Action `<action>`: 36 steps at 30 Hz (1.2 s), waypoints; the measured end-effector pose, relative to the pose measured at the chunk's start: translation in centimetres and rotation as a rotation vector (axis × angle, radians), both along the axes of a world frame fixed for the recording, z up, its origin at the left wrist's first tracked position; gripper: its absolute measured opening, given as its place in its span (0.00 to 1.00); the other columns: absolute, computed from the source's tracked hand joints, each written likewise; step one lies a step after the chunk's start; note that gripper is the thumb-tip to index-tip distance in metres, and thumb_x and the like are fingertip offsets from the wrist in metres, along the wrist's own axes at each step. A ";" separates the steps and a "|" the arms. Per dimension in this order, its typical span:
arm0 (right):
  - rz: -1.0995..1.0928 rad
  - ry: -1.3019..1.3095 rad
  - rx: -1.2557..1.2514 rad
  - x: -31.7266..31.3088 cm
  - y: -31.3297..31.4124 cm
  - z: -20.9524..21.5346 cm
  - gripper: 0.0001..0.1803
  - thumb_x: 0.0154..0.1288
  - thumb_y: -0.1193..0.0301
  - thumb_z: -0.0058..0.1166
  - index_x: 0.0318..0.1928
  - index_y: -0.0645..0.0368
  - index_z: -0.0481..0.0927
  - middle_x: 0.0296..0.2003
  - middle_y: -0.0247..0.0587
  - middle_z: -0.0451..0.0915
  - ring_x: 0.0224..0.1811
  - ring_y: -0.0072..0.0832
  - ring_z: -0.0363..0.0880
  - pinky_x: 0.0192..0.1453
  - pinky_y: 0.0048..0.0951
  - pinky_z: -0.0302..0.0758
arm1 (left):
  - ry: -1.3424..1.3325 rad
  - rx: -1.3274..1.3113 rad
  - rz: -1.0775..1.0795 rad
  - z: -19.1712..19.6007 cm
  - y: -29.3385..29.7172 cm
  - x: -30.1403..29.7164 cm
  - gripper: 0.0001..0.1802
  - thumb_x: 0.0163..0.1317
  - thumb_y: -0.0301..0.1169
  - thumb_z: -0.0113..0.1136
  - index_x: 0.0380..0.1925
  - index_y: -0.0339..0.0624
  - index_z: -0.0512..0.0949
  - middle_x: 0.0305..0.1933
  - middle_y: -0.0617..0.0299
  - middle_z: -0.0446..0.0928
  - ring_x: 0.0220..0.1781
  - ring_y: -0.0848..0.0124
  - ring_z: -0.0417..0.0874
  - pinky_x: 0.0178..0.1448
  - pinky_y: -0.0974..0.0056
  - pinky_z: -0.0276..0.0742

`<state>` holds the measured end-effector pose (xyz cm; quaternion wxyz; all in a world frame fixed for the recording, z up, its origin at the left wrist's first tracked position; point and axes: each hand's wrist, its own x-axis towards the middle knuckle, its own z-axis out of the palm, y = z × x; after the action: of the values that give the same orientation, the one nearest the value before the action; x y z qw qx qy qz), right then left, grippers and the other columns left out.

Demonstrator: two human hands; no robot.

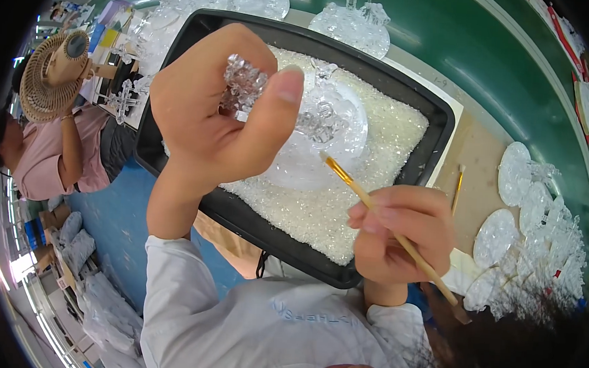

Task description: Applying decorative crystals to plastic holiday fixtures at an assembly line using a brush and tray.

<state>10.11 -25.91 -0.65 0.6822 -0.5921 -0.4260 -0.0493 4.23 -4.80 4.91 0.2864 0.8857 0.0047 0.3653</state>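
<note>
Over a black tray (439, 135) filled with glittering clear-white granules (396, 113), my left hand (201, 104) is closed around the upper part of a clear, crystal-like ornament (243, 86). The ornament's pale rounded base (342, 116) is tilted toward me, and my fist hides part of its shape. My right hand (406, 235) pinches the pale wooden handle of a paintbrush (352, 181). Its bristle tip is at the ornament's lower right edge; whether it touches, I cannot tell.
A second brush (458, 184) lies on the table right of the tray. Clear ornaments with round bases crowd the right side (535, 222) and stand behind the tray (350, 29). At left are a tan fan (55, 78) and a seated person in pink (50, 159).
</note>
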 end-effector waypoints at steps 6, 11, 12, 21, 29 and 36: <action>-0.051 0.020 -0.070 0.0 -0.5 0.2 0.07 0.59 0.84 0.53 0.38 0.65 0.73 0.34 0.53 0.76 0.20 0.27 0.79 0.23 0.23 0.80 | -0.163 0.011 -0.082 -0.5 0.5 0.7 0.08 0.53 0.24 0.64 0.22 0.37 0.73 0.19 0.65 0.70 0.18 0.78 0.64 0.21 0.73 0.56; -0.070 0.108 -0.045 0.0 -0.6 0.3 0.07 0.59 0.85 0.53 0.38 0.65 0.73 0.34 0.52 0.75 0.20 0.27 0.80 0.23 0.22 0.80 | -0.208 0.028 -0.095 0.0 0.3 0.7 0.09 0.52 0.23 0.61 0.19 0.35 0.71 0.19 0.59 0.72 0.17 0.74 0.68 0.21 0.72 0.57; -0.046 0.073 -0.063 0.2 -0.7 0.4 0.07 0.60 0.85 0.52 0.38 0.65 0.73 0.35 0.52 0.75 0.20 0.27 0.79 0.23 0.22 0.79 | -0.207 0.032 -0.097 0.0 0.2 0.7 0.09 0.52 0.23 0.61 0.19 0.35 0.71 0.19 0.59 0.72 0.17 0.74 0.68 0.21 0.72 0.57; -0.054 0.136 0.086 0.0 -0.8 -0.3 0.06 0.62 0.81 0.53 0.39 0.63 0.71 0.35 0.51 0.74 0.20 0.29 0.79 0.22 0.24 0.79 | -0.273 0.041 -0.135 -0.1 0.1 -0.4 0.16 0.53 0.34 0.60 0.15 0.38 0.67 0.19 0.54 0.74 0.17 0.69 0.68 0.20 0.70 0.58; 0.040 0.038 0.090 0.2 -0.2 -0.4 0.06 0.57 0.83 0.54 0.37 0.64 0.74 0.34 0.50 0.74 0.22 0.30 0.80 0.25 0.25 0.81 | -0.265 0.141 -0.232 0.2 0.0 -1.2 0.16 0.55 0.37 0.60 0.17 0.41 0.67 0.21 0.58 0.75 0.17 0.70 0.64 0.21 0.66 0.56; 0.051 0.033 0.080 -0.1 -0.4 -0.2 0.08 0.53 0.85 0.54 0.35 0.65 0.76 0.33 0.50 0.76 0.23 0.30 0.81 0.26 0.26 0.82 | -0.260 0.200 -0.296 1.0 0.0 -1.8 0.16 0.57 0.38 0.60 0.20 0.41 0.67 0.21 0.60 0.74 0.15 0.70 0.62 0.21 0.62 0.55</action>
<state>9.96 -26.30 -0.85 0.7133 -0.5542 -0.4273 -0.0392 2.41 -4.83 5.88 0.2457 0.8463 -0.1985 0.4290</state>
